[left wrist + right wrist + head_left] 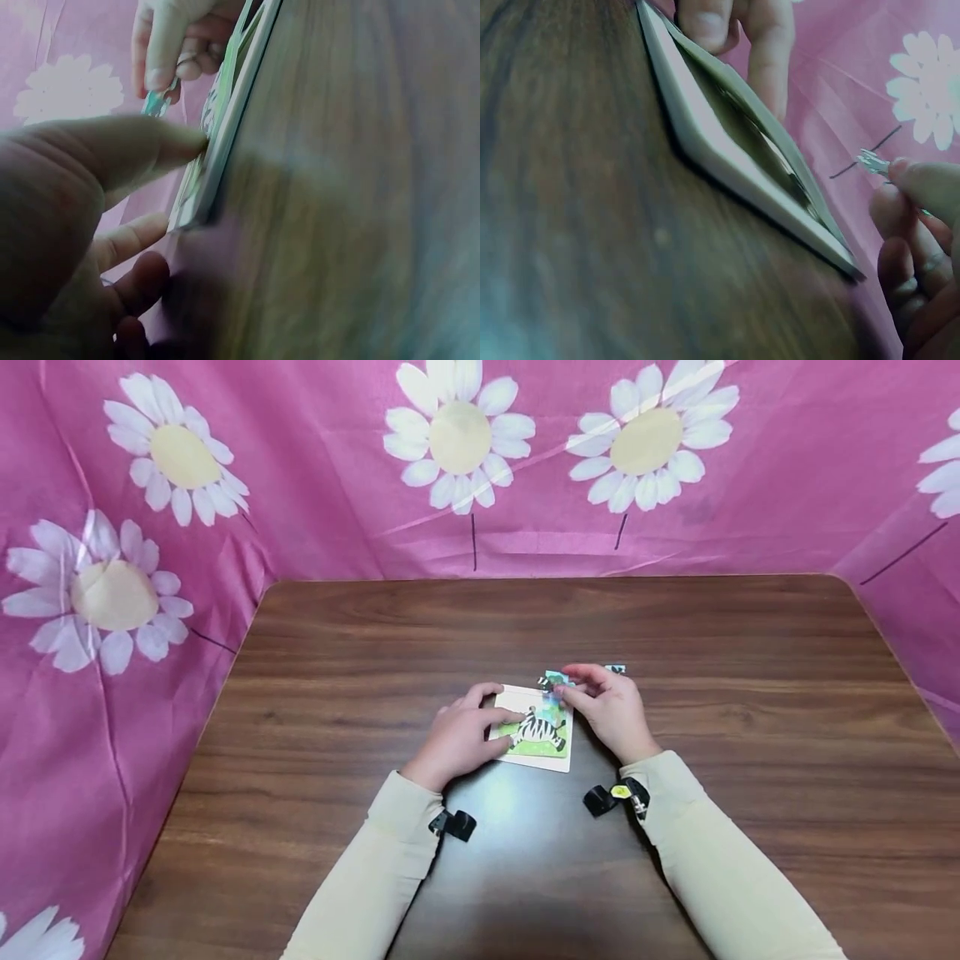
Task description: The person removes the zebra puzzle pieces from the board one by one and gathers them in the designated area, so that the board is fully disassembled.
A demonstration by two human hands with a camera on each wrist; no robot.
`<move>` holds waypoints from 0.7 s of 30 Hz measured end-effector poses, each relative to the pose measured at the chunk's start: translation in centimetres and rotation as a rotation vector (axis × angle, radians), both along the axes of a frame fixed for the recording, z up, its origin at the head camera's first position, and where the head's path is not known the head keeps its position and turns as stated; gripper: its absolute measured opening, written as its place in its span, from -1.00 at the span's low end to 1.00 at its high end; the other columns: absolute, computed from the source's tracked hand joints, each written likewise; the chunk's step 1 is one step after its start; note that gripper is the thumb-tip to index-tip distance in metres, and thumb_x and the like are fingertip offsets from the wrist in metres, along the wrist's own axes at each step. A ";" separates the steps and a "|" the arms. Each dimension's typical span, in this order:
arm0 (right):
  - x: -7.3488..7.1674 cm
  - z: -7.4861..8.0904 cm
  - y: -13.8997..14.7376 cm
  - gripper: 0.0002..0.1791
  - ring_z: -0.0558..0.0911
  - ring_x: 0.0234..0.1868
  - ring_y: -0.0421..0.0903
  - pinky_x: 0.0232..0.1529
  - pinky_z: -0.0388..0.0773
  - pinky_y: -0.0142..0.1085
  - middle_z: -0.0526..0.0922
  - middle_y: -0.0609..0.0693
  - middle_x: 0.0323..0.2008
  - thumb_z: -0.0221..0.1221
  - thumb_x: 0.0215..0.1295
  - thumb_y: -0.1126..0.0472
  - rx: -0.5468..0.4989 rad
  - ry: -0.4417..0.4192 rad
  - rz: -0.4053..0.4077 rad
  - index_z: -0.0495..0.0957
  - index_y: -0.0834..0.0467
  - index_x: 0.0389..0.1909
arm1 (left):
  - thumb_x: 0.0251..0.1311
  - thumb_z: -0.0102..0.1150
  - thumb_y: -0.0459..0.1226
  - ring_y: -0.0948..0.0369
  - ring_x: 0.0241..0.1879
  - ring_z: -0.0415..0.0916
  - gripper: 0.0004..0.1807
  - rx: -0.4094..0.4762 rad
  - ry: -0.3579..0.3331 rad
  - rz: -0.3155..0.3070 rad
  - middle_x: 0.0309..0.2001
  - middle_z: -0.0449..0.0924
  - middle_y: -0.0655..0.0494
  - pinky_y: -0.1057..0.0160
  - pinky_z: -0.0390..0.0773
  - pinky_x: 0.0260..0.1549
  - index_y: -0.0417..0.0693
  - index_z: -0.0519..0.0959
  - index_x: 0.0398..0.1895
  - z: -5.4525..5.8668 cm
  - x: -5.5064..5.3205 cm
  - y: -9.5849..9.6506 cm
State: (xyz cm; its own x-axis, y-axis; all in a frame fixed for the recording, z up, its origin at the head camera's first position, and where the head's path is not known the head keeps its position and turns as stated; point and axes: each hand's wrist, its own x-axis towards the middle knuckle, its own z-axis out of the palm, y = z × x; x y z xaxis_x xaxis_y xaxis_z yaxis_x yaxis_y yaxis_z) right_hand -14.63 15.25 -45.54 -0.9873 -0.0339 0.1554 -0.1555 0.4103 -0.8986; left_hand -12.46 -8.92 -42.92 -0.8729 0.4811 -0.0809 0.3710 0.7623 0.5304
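Note:
A square zebra jigsaw puzzle lies on a pale board near the middle of the table. In the right wrist view, a gap shows between the puzzle layer and the board at the near side. My left hand rests on the left part, its fingers spread; the thumb touches the puzzle's face and another finger reaches the board's far left corner. Over the far right corner, my right hand pinches a small puzzle piece with blue-green colouring between thumb and finger.
Another puzzle piece lies on the wooden table just beyond the right hand, partly hidden by it. Pink cloth with large white flowers hangs behind the table and along its left and right sides.

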 end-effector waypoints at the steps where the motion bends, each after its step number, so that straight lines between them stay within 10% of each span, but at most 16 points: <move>1: 0.1 0.0 0.2 -0.64 0.58 -0.40 -0.29 -0.35 0.46 -0.53 0.71 0.06 -0.37 0.42 0.17 0.31 0.035 0.007 0.009 0.67 0.27 0.00 | 0.19 0.32 -0.09 0.04 0.30 0.37 -0.57 0.008 -0.009 -0.005 0.40 0.30 0.04 -0.20 0.31 0.17 0.34 0.66 0.16 0.0 0.1 -0.1; 21: 0.6 -0.2 2.2 -0.63 0.48 -0.41 -0.21 -0.38 0.37 -0.48 0.61 -0.02 -0.38 0.48 0.05 0.37 0.103 0.206 0.129 0.71 0.21 -0.07 | -0.13 0.61 -0.03 0.00 0.33 0.28 -0.25 0.021 -0.072 -0.039 0.40 0.21 0.04 -0.17 0.21 0.25 0.33 0.58 0.26 0.4 0.4 -0.5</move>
